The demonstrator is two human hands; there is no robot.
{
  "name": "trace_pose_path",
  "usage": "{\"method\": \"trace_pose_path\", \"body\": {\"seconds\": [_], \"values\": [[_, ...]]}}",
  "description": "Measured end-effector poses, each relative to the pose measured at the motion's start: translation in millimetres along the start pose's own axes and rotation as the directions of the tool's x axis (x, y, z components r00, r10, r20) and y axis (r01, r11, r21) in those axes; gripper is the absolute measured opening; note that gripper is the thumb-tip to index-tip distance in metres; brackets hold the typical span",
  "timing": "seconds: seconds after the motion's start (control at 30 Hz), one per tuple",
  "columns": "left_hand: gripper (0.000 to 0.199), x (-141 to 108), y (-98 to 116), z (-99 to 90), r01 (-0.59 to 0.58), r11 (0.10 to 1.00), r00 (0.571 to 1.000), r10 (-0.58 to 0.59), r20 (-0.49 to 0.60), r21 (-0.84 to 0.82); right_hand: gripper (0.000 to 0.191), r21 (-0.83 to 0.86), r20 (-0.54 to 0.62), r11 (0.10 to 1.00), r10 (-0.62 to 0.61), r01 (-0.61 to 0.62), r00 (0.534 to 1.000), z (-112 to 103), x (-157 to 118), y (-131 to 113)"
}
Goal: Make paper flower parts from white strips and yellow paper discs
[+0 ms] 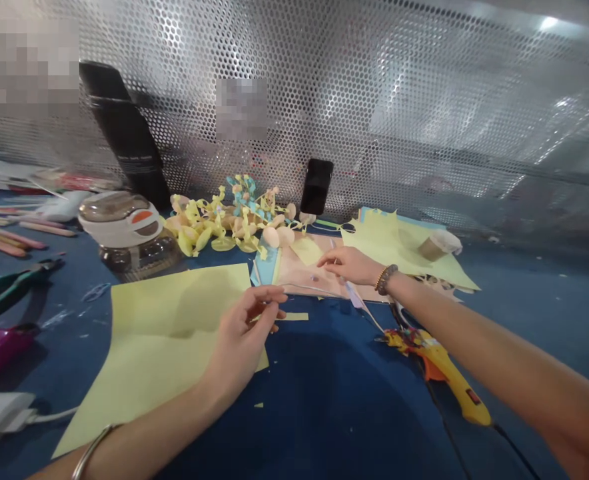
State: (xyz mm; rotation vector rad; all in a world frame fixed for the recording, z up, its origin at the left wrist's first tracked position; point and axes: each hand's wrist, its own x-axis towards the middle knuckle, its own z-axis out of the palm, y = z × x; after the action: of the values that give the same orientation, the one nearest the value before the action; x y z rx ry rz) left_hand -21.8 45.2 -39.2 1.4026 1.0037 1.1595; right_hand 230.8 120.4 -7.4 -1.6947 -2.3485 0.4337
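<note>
My left hand (249, 330) is above the right side of a large yellow-green paper sheet (164, 333). Its fingers are curled with thumb and fingertips close together; whatever may be between them is too small to make out. My right hand (352, 265) reaches over pink paper sheets (299, 280), its fingers loosely bent and apart, with nothing visible in them. Just beyond its fingertips lies a yellow paper piece (307, 251). A narrow yellow paper strip (294, 317) is beside my left fingertips. Under my right wrist is a lilac strip (354, 295).
A yellow hot glue gun (447, 373) lies below my right forearm. Paper flowers (224, 227), a phone (317, 187) and a lidded jar (129, 233) stand at the back. Green-handled pliers (9, 290) lie left. A tape roll (439, 245) rests on yellow sheets (389, 240).
</note>
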Motion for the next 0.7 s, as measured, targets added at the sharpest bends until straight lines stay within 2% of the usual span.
{"method": "trace_pose_path", "body": {"seconds": [0.23,0.57,0.7], "values": [[0.015,3,-7,-4.0,0.112,0.994,0.994,-0.112,0.001,-0.005,0.023,0.083,0.093,0.992,-0.099,0.091,0.991,13,9,7],[0.014,5,-5,-3.8,0.162,0.986,0.987,-0.161,-0.025,0.024,0.007,0.040,0.014,0.990,-0.133,0.133,0.991,16,5,4],[0.014,5,-3,-2.8,0.164,0.986,0.986,-0.163,-0.035,0.023,0.009,0.006,0.017,0.991,-0.132,0.132,0.991,14,4,2]]}}
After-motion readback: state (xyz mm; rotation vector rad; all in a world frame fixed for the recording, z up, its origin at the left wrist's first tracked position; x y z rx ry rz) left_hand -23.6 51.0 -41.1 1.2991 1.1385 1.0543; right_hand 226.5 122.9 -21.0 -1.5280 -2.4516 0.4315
